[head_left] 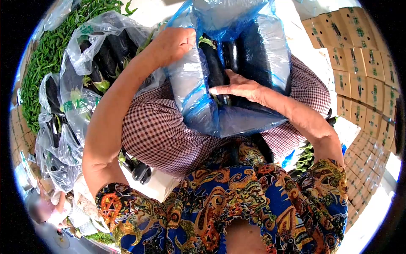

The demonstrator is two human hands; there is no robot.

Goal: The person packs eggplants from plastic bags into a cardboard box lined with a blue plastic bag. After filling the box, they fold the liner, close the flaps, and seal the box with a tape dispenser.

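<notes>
The blue bag (190, 95) stands open on the person's checked lap (156, 135), with dark eggplants (213, 63) packed upright inside it. The left grip (175, 42) is clenched on the bag's left edge, bunching the plastic, while the right grip (241, 88) is released, its fingers stretched flat across the eggplants in the bag's mouth and grasping nothing. To the person's left lie clear bags (80, 84) of more eggplants beside a heap of greens (46, 55), and stacked boxes (363, 55) line the right side.
</notes>
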